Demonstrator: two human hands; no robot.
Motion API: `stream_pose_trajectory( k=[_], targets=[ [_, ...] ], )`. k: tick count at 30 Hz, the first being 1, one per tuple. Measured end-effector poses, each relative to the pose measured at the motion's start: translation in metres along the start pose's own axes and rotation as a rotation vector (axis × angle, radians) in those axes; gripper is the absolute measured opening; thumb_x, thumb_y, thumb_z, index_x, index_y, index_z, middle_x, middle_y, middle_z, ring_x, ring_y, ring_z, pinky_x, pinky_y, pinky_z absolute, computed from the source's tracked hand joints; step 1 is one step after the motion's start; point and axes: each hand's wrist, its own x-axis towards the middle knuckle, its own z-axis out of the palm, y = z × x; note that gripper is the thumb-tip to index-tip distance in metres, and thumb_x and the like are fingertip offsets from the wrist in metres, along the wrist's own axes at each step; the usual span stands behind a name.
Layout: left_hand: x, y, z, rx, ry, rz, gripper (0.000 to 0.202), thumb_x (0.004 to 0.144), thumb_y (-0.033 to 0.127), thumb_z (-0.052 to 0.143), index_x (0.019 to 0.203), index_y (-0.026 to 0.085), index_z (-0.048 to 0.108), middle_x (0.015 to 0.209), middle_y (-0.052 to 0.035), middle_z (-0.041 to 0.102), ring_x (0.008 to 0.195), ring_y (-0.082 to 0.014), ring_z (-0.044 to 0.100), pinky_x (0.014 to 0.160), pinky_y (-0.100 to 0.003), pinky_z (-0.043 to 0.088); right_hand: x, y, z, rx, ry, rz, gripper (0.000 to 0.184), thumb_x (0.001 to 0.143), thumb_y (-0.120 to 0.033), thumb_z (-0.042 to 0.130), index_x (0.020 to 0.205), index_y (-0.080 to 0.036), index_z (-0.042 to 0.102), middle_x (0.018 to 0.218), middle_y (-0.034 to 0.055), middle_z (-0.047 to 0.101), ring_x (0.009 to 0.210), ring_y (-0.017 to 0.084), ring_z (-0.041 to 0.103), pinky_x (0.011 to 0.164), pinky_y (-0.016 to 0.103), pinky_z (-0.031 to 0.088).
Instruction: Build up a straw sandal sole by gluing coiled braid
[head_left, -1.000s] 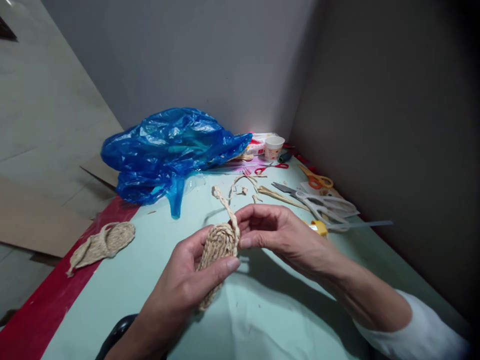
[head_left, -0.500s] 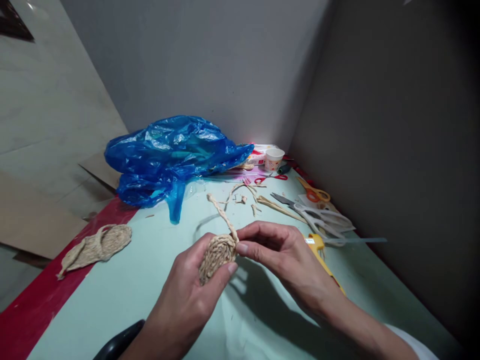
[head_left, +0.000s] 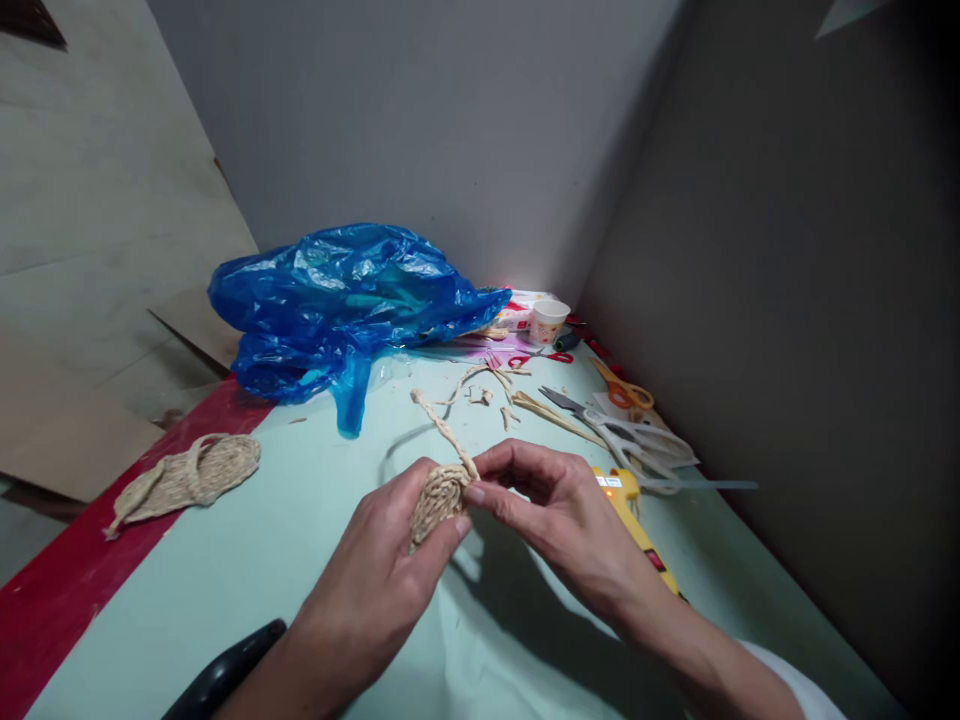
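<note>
A coiled oval of braided straw (head_left: 439, 497) is gripped between the thumb and fingers of my left hand (head_left: 390, 560). From its upper right edge a loose tail of braid (head_left: 444, 428) sticks up and away from me. My right hand (head_left: 547, 510) pinches the braid against the coil's right edge with thumb and index finger. Beyond my right hand lies a yellow glue gun (head_left: 637, 530), partly hidden by that hand. To the left, a small woven straw slipper (head_left: 199, 475) with a strap rests on the table's red edge.
A crumpled blue plastic bag (head_left: 352, 300) lies at the back. White-handled scissors (head_left: 630, 435), orange scissors (head_left: 622, 388) and red scissors (head_left: 551, 356) lie to the right, near straw strips (head_left: 555, 415) and a paper cup (head_left: 549, 322). A black object (head_left: 232, 665) sits by my left forearm.
The coil has tilted slightly in my left hand, so less of its face shows. My right hand keeps its pinch on the braid. The camera view has shifted a little.
</note>
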Motion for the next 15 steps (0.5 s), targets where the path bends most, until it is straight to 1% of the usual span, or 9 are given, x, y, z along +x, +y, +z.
stream_pose_trajectory(
  k=[4,7,9,11,13,15],
  targets=[
    [0.001,0.002,-0.002,-0.042,-0.033,-0.047,0.016,0.088,0.038,0.064,0.089,0.022,0.061,0.085,-0.0023,0.067,0.082,-0.0243,0.06,0.075,-0.032,0.044,0.001,0.003,0.001,0.137,-0.017,0.1,0.028,0.075,-0.036,0.083,0.082,-0.013,0.068,0.078,0.0008,0.065,0.073,0.012,0.055,0.068,0.023,0.04],
    [0.001,0.009,-0.006,-0.166,-0.06,-0.072,0.027,0.089,0.046,0.065,0.1,0.022,0.067,0.089,-0.0031,0.069,0.091,-0.0265,0.062,0.08,-0.032,0.045,0.004,0.007,-0.001,0.212,-0.024,0.143,0.03,0.073,-0.034,0.084,0.083,-0.013,0.066,0.076,-0.0003,0.063,0.071,0.011,0.052,0.066,0.023,0.036],
    [0.0,0.012,-0.01,-0.308,-0.006,-0.117,0.037,0.089,0.051,0.063,0.112,0.023,0.067,0.095,-0.0038,0.071,0.098,-0.0271,0.063,0.081,-0.031,0.046,0.008,0.011,-0.004,0.236,0.01,0.139,0.03,0.073,-0.034,0.084,0.084,-0.013,0.065,0.076,-0.0005,0.062,0.072,0.011,0.051,0.067,0.023,0.035],
    [0.001,0.012,-0.015,-0.415,0.109,-0.167,0.044,0.088,0.055,0.062,0.118,0.024,0.067,0.103,-0.0054,0.072,0.102,-0.0274,0.063,0.083,-0.031,0.046,0.012,0.016,-0.008,0.275,0.072,0.128,0.031,0.072,-0.034,0.084,0.086,-0.013,0.065,0.079,-0.0005,0.061,0.074,0.01,0.05,0.07,0.024,0.035],
    [0.002,0.01,-0.019,-0.461,0.212,-0.188,0.046,0.086,0.058,0.063,0.116,0.023,0.068,0.108,-0.0075,0.072,0.103,-0.0278,0.063,0.084,-0.032,0.048,0.016,0.019,-0.012,0.324,0.137,0.115,0.033,0.071,-0.035,0.084,0.086,-0.013,0.064,0.081,-0.0006,0.06,0.073,0.01,0.048,0.07,0.024,0.036],
    [0.003,0.007,-0.02,-0.467,0.263,-0.196,0.046,0.086,0.059,0.062,0.111,0.022,0.071,0.11,-0.0086,0.072,0.098,-0.027,0.064,0.079,-0.032,0.049,0.019,0.021,-0.015,0.371,0.193,0.094,0.034,0.071,-0.037,0.083,0.085,-0.014,0.064,0.083,-0.0004,0.059,0.073,0.01,0.047,0.071,0.025,0.037]
  ],
)
